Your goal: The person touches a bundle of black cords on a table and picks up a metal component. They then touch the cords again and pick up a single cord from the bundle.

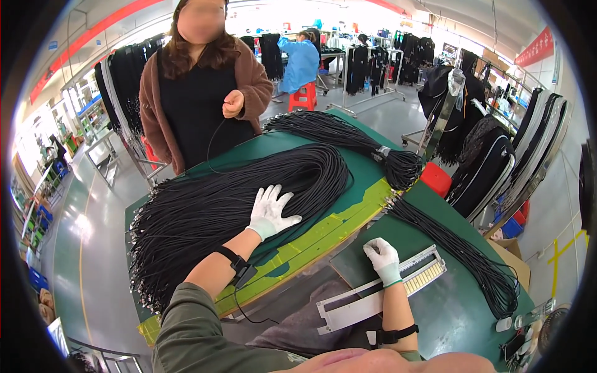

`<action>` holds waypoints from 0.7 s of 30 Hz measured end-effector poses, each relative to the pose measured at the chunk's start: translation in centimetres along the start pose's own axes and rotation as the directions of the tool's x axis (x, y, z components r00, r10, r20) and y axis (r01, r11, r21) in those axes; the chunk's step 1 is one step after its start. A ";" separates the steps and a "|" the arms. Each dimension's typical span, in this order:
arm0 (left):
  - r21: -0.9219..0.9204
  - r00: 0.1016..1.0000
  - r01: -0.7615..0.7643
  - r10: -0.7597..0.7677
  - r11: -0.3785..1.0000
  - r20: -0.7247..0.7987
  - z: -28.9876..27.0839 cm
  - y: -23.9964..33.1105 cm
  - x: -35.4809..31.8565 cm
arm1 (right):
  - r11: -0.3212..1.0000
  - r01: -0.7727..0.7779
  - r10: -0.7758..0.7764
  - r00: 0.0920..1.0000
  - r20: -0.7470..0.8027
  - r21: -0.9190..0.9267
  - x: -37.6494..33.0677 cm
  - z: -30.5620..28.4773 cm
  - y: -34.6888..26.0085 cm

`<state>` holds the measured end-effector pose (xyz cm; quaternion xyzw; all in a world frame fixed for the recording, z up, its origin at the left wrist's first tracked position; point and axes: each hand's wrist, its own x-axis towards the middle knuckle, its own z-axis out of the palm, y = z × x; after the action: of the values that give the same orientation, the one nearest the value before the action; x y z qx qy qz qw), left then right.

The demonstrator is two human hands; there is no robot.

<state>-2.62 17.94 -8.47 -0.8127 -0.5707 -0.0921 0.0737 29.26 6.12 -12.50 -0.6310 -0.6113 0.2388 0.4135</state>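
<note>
A large pile of black cables (205, 217) lies looped on the green table (367, 171), with small metallic ends fanned out at its left side. My left hand (270, 212), in a white glove, rests flat on the near side of this pile with its fingers spread. To the right, my right hand (382, 258), also gloved, is closed with curled fingertips above the lower green surface. Whether it pinches anything is hidden. Beside that wrist lies a long white slotted frame (354, 312) with a row of pale yellow pieces (426, 278) at one end.
Across the table a person (202, 93) holds a thin black cable end. A tied cable bundle (348, 137) lies at the far edge; another bundle (460, 248) lies at right. Yellow tape (311, 239) covers the table's near edge. A red stool (436, 180) stands beyond.
</note>
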 end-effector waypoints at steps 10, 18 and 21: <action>0.000 1.000 -0.005 0.005 1.000 0.004 0.4 -0.1 0.0 | 1.000 0.001 -0.001 1.000 0.002 0.022 -0.1 -0.1 -0.1; -0.021 1.000 -0.003 0.003 1.000 0.001 0.2 -0.1 -0.1 | 1.000 0.018 -0.018 1.000 -0.004 0.012 -0.1 -0.1 -0.2; -0.020 1.000 -0.010 0.010 1.000 -0.005 0.1 -0.1 0.0 | 1.000 0.027 -0.027 1.000 -0.009 0.013 0.0 0.0 0.0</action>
<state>-2.72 18.00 -8.60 -0.8159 -0.5656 -0.0995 0.0673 29.28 6.10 -12.51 -0.6210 -0.6164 0.2347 0.4235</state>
